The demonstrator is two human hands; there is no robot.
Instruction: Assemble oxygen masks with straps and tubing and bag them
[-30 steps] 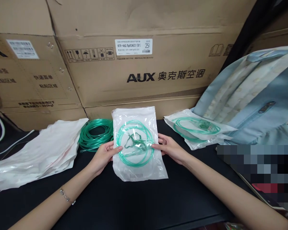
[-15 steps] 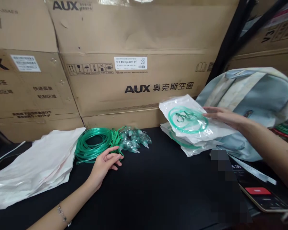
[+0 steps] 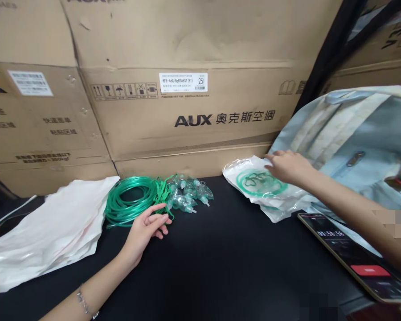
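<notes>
My left hand (image 3: pixel 152 226) rests on the black table with loosely bent, parted fingers and nothing in it. Its fingertips lie beside green elastic straps (image 3: pixel 162 191) and a heap of small clear green-tinted masks (image 3: pixel 183 196). Left of these is a coil of green tubing (image 3: pixel 130 196). On the right, my right hand (image 3: pixel 289 166) hovers over the back edge of a clear-and-white bag (image 3: pixel 254 189) holding a mask and coiled tubing. Its fingers are slightly bent and apart, and no grip on the bag shows. More bagging lies beneath that bag.
A stack of white empty-looking bags (image 3: pixel 60 223) lies at the left. Large cardboard boxes (image 3: pixel 187 133) stand along the back. A light blue backpack (image 3: pixel 364 133) sits at the right, with a phone (image 3: pixel 347 254) running a timer in front of it.
The bagged mask has come down flat onto the other packaging from a raised, tilted position. My right hand has shifted left over it and let go. My left hand stays put.
</notes>
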